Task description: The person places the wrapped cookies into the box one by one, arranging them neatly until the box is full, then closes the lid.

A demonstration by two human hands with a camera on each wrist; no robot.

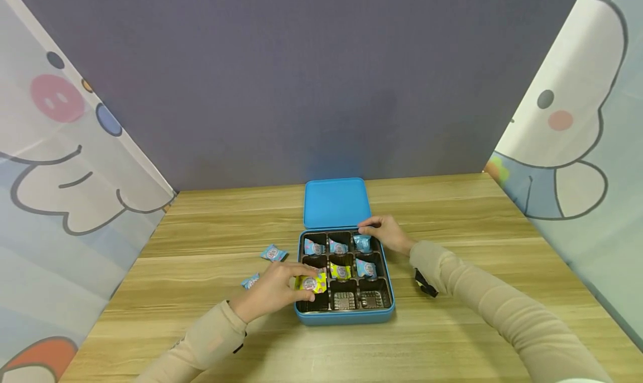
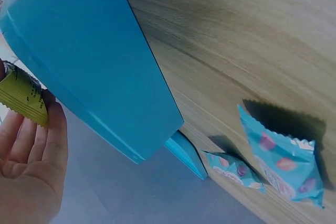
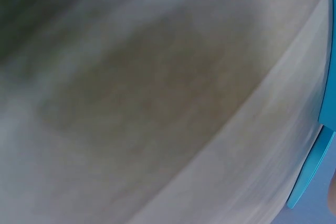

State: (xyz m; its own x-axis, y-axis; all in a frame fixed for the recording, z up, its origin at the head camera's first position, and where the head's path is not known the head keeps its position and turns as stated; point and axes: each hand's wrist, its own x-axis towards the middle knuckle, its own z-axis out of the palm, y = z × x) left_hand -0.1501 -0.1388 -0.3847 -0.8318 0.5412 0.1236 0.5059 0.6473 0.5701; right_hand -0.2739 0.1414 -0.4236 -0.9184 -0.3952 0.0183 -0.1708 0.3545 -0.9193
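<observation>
My left hand (image 1: 273, 288) pinches a yellow candy packet (image 1: 312, 282) over the left side of a blue tin (image 1: 346, 318). In the left wrist view the yellow wrapper (image 2: 23, 95) shows between the fingers, beside the tin's outer wall (image 2: 100, 61). At the tin's far right corner is my right hand (image 1: 389, 233), its thumb and forefinger at the rim, close over a blue candy packet (image 1: 362, 243). Blue packets (image 1: 314, 247) fill the back row of the dark divided tray; another yellow packet (image 1: 340, 271) lies in the middle compartment, with a blue one (image 1: 366, 268) to its right.
The tin's lid (image 1: 336, 203) lies open behind it. Two more blue packets, one farther back (image 1: 273, 253) and one nearer (image 1: 250, 281), lie on the wooden table (image 1: 201, 271) left of the tin. A grey panel (image 1: 321, 81) stands behind the table, with printed curtains (image 1: 567, 92) at the sides.
</observation>
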